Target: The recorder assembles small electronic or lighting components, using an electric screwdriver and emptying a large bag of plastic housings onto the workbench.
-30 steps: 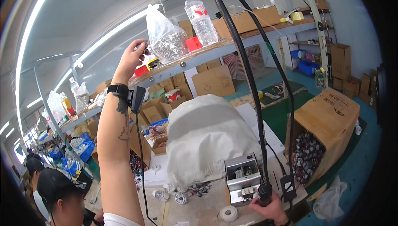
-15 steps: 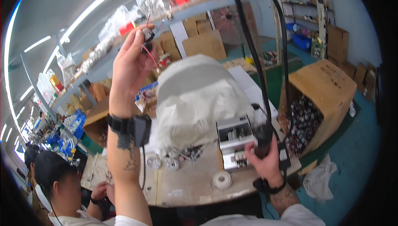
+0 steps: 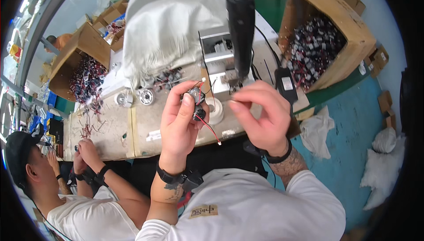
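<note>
My left hand is closed around small dark round motors. Thin red and black wires with white plugs trail from them. Thumb and fingers of my right hand meet in a pinch beside the metal box; whatever is between the fingertips is too small to make out. Just above that hand, a black electric screwdriver hangs upright with its tip down. Behind it stands a grey and white metal box, partly hidden. A white roll of tape lies on the table between my hands.
Cardboard boxes of wired motors stand at the right and left. A white cloth covers a bulky shape at the back. Round metal parts lie on the table. A co-worker works close on my left.
My left hand has come down from high up with the motors. My right hand has let go of the black screwdriver, which now hangs, and pinches near the box. The view has tilted down.
</note>
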